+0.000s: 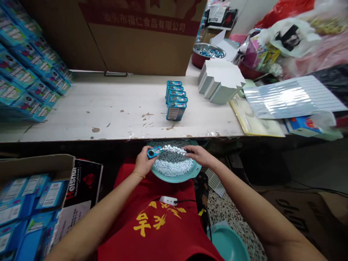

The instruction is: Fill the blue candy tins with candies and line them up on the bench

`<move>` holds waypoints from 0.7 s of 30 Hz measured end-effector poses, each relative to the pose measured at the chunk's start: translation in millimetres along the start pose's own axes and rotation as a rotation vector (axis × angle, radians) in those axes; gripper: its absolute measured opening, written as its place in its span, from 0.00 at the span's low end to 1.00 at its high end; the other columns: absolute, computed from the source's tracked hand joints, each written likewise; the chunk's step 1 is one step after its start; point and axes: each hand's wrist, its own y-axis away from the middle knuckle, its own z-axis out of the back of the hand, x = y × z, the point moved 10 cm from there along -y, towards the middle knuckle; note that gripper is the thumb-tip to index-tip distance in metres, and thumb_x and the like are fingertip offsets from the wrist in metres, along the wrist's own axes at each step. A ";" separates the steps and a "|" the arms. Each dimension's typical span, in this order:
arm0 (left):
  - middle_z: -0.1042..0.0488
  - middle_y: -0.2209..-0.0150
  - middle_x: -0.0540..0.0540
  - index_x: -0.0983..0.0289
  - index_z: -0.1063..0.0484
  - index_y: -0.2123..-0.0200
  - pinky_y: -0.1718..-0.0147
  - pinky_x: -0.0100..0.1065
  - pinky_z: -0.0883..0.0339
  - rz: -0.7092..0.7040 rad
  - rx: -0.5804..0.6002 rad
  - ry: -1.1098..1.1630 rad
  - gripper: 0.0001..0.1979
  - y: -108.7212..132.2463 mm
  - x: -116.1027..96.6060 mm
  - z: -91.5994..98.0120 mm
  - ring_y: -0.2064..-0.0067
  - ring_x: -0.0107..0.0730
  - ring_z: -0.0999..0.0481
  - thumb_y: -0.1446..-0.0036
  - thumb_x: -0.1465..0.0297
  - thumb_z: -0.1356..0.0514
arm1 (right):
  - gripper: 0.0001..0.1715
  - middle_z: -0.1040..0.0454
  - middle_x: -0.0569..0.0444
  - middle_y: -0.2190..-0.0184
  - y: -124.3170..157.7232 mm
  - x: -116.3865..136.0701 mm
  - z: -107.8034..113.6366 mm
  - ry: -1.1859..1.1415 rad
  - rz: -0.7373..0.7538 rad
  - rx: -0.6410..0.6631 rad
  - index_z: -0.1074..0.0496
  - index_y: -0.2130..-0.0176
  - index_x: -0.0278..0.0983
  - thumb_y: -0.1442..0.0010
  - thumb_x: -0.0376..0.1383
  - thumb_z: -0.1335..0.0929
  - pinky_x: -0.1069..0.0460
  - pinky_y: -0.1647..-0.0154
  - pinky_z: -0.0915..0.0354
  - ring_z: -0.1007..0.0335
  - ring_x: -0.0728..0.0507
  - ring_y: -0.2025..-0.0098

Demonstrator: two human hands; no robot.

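My left hand (143,163) is shut on a small blue tin (154,152), tilted over a teal plate (176,180). A ridge of white mints (174,149) runs from the tin's open end toward my right hand (197,155), whose fingertips rest on those mints and hold none in a grip. More white mints (172,168) lie heaped in the plate, with greyer ones (171,156) behind them. Several matching tins (176,105) stand in a row on the scarred white table (108,123).
Blue product boxes (27,69) are stacked on the table's left, and a carton of them (35,188) sits low on my left. A steel bowl of blue-wrapped items (208,50), white card stacks (220,81) and plastic bags (288,38) crowd the far right.
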 end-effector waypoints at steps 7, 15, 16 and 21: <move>0.30 0.67 0.52 0.62 0.37 0.60 0.67 0.31 0.38 -0.089 0.104 -0.101 0.17 -3.9 -27.5 -37.8 0.66 0.32 0.30 0.57 0.73 0.41 | 0.18 0.26 0.52 0.60 -2.0 56.4 10.6 0.555 -0.049 0.135 0.30 0.55 0.42 0.46 0.37 0.36 0.50 0.59 0.39 0.32 0.42 0.58; 0.30 0.66 0.53 0.62 0.37 0.60 0.67 0.32 0.38 -0.123 0.111 -0.124 0.16 1.2 -28.7 -45.1 0.66 0.33 0.30 0.56 0.72 0.41 | 0.15 0.26 0.42 0.65 -11.6 91.5 -4.8 0.888 -0.053 0.191 0.28 0.60 0.35 0.46 0.35 0.38 0.47 0.63 0.39 0.31 0.38 0.62; 0.30 0.66 0.53 0.62 0.37 0.60 0.67 0.32 0.38 -0.122 0.107 -0.119 0.16 1.5 -27.9 -45.0 0.66 0.33 0.30 0.55 0.72 0.41 | 0.14 0.27 0.42 0.65 -12.2 94.5 -5.9 0.887 -0.058 0.190 0.28 0.60 0.34 0.46 0.34 0.37 0.47 0.63 0.39 0.31 0.38 0.62; 0.30 0.67 0.52 0.62 0.37 0.60 0.66 0.32 0.38 -0.095 0.086 -0.052 0.17 0.7 -20.8 -40.6 0.66 0.32 0.30 0.56 0.70 0.40 | 0.14 0.27 0.45 0.62 -0.9 88.2 7.4 0.816 -0.057 0.134 0.30 0.58 0.38 0.45 0.35 0.37 0.47 0.63 0.40 0.32 0.39 0.61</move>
